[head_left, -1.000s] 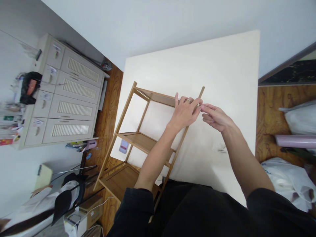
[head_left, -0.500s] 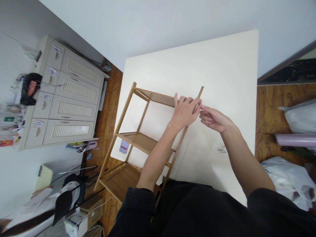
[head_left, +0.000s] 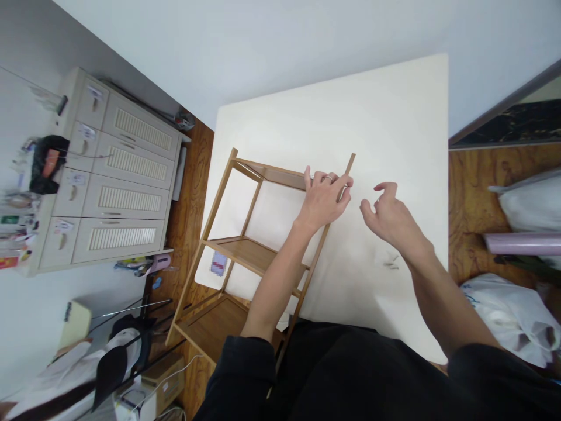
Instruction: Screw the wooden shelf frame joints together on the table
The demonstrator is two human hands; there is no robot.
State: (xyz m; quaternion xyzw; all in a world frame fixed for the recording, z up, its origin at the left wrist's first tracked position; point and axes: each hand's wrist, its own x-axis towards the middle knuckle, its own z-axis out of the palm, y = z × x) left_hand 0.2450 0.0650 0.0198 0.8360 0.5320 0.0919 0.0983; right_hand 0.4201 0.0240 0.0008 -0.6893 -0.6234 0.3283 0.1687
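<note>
A wooden shelf rack [head_left: 252, 255] with three tiers leans across the white table, its lower end running down towards my body on the left. My left hand [head_left: 323, 199] grips the right-hand post [head_left: 349, 165] close to the top tier [head_left: 280, 175], thumb and index finger around it. To the right of that post, my right hand [head_left: 390, 219] hovers over the table with thumb and index finger apart. A tiny light spot shows between its fingers, too small to make out. Small metal pieces [head_left: 391, 263] lie on the table below that hand.
The white table [head_left: 407, 117] stands against the wall. A white drawer cabinet [head_left: 118, 175] is at the left, with cardboard boxes [head_left: 166, 374] on the floor below. White plastic bags [head_left: 504, 316] and a lilac roll [head_left: 521, 244] lie at the right.
My right hand has drawn away from the post to the right, and its fingers have come apart from their pinch. My left hand stays on the rack.
</note>
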